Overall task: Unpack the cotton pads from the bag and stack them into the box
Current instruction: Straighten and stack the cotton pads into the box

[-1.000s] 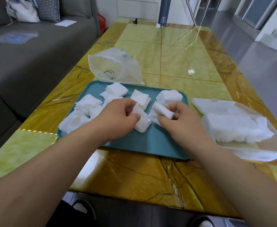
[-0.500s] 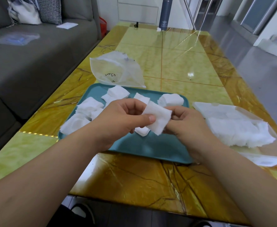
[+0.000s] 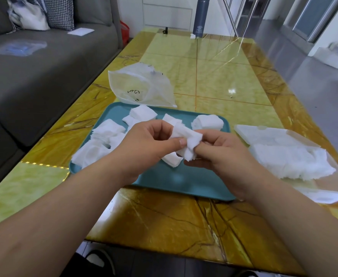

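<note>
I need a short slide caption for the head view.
Left hand and right hand hold cotton pads above the teal tray, box at right.

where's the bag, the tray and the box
bag (image 3: 142, 86): head view, middle of its clear side
tray (image 3: 176, 182): head view, bare floor near its front edge
box (image 3: 268, 133): head view, its far flat panel

The box (image 3: 268, 133) runs off the right edge; writing on the bag (image 3: 142, 86) is unreadable.

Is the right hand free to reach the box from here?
Probably yes: the open box lies just beside the right hand with nothing between, though it and the left hand grip cotton pads.
</note>
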`<state>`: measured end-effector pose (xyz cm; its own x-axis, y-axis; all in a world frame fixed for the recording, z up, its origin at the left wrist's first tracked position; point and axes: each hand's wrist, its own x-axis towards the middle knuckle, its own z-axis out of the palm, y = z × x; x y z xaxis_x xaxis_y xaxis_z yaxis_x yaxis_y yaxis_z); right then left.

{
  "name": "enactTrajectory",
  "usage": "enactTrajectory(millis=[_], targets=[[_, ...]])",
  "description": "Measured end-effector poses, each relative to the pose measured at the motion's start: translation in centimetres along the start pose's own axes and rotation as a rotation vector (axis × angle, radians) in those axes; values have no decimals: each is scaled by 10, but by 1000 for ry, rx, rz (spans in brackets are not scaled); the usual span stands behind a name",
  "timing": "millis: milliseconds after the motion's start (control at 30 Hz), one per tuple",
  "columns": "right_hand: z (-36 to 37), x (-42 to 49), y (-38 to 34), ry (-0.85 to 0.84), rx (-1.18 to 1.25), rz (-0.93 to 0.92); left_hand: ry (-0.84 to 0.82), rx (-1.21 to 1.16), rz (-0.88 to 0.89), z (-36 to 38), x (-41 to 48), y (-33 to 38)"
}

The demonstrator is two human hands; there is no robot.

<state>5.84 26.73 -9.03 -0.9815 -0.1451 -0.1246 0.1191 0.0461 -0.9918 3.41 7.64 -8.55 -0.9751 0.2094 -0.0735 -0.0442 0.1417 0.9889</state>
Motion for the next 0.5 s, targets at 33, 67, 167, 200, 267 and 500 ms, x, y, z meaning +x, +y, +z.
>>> enactTrajectory(millis=[33,67,167,200,267,500], targets=[[0,0,-1,-6,3,6,7,6,-6,0,0,0],[-1,-1,-2,-16,9,7,11,17,-10,0,0,-1],[-4,-2,-3,-74,46,-10,37,69,0,0,1,-3],[-5,-3,-1,-80,27,-24,44,89,9,0,2,-4],[-4,-4,4,-24,-60,-46,62,127,26,2,4,-7],[-11,-6,8,126,-424,-105,-92,400,80,5,2,-9]])
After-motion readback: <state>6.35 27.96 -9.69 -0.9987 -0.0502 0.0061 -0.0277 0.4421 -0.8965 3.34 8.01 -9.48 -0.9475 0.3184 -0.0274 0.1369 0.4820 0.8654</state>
